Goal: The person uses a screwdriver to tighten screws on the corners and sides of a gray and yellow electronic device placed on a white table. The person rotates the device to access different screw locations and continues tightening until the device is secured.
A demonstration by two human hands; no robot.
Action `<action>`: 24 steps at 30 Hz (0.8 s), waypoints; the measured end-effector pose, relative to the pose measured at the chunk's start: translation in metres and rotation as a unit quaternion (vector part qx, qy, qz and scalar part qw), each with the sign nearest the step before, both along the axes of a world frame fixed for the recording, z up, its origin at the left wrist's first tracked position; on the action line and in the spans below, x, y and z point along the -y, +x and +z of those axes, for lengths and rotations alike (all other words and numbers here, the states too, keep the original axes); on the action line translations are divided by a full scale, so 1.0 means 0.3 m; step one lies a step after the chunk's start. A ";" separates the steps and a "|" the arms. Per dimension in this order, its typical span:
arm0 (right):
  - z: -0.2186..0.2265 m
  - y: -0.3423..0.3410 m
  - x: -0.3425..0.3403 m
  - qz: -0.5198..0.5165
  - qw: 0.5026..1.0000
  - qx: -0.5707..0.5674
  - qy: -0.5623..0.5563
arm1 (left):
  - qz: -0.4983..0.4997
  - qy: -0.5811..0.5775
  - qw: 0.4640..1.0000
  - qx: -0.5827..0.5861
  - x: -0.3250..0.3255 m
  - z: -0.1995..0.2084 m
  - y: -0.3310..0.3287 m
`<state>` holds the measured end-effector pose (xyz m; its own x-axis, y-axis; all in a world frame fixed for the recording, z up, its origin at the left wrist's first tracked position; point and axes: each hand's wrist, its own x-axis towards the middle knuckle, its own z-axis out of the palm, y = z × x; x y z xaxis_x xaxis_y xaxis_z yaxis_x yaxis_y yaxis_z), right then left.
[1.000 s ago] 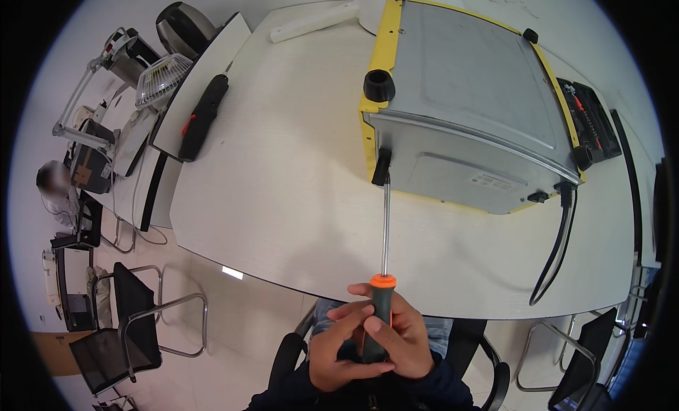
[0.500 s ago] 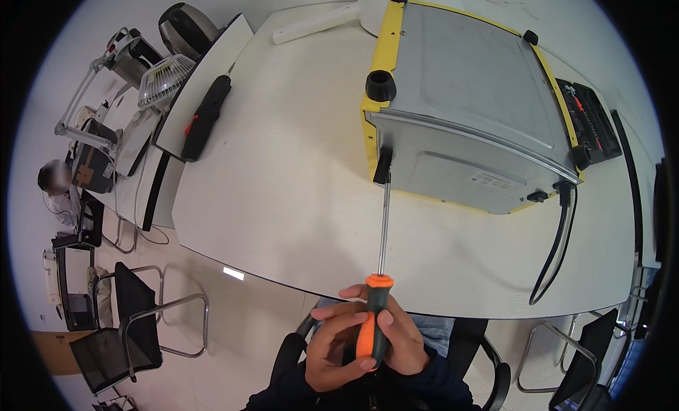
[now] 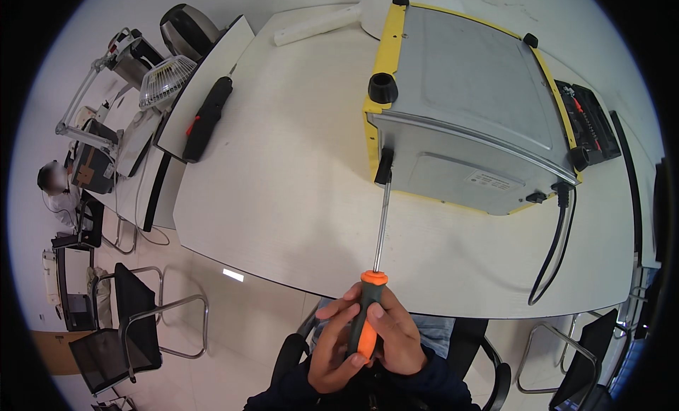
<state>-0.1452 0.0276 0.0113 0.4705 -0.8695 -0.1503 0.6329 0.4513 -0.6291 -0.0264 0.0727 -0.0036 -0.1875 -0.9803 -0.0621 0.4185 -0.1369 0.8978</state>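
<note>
Head view: hands point(image 3: 400, 342) grasp a screwdriver point(image 3: 370, 298) near the table edge point(image 3: 453, 315), with open tabletop point(image 3: 283, 213) left of its shaft point(image 3: 382, 227).

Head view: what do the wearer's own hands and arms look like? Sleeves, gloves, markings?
Left hand and right hand are both bare, no gloves. Left sleeve and right sleeve are long and dark, navy to near-black, reaching about the wrists. I see no markings or cables on them.
</note>
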 end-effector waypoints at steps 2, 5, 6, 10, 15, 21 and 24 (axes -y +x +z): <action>0.006 0.000 0.000 0.000 1.000 0.009 0.015 | -0.057 0.059 0.996 -0.031 0.005 0.011 0.026; 0.007 0.015 0.000 -0.010 0.999 0.038 0.010 | -0.051 0.011 0.998 -0.021 0.005 -0.009 0.031; -0.002 0.018 0.000 -0.010 0.999 0.052 0.006 | -0.036 -0.007 0.999 0.020 0.006 -0.004 0.028; 0.003 0.017 -0.001 -0.034 0.999 0.023 0.016 | 0.014 -0.103 0.973 0.207 0.029 0.020 0.006; 0.003 0.008 0.002 -0.037 0.999 -0.006 -0.013 | 0.076 -0.224 0.875 0.422 0.047 0.041 0.002; 0.001 0.013 0.017 -0.023 1.000 0.000 0.009 | 0.078 -0.276 0.846 0.450 0.040 -0.030 0.033; 0.006 0.005 0.024 -0.002 1.000 0.008 0.021 | 0.004 -0.117 0.974 0.193 0.014 -0.061 0.061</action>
